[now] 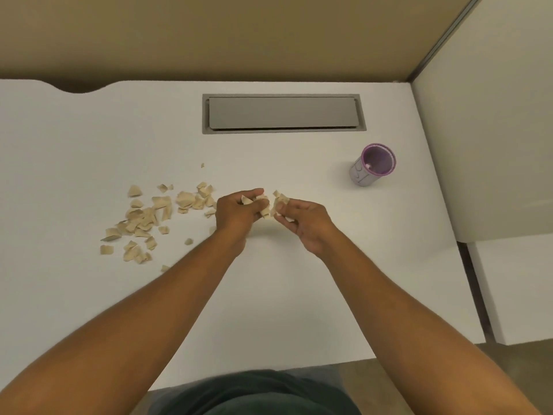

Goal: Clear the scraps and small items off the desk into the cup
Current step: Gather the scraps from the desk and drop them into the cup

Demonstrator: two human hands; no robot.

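Several beige paper scraps (143,218) lie scattered over the left half of the white desk (299,280). At the desk's middle my left hand (233,214) is closed around a bunch of scraps, some sticking out between its fingers. My right hand (302,223), close beside it, pinches more scraps (280,199) at its fingertips. A small cup (372,164) with a purple rim stands upright to the right, about a hand's width beyond my right hand. It holds a small pale bit at the bottom.
A grey cable hatch (282,113) is set flush into the desk at the back. A beige partition wall (239,34) runs behind, and a white cabinet (493,145) borders the desk's right side. One tiny scrap (202,165) lies apart, farther back.
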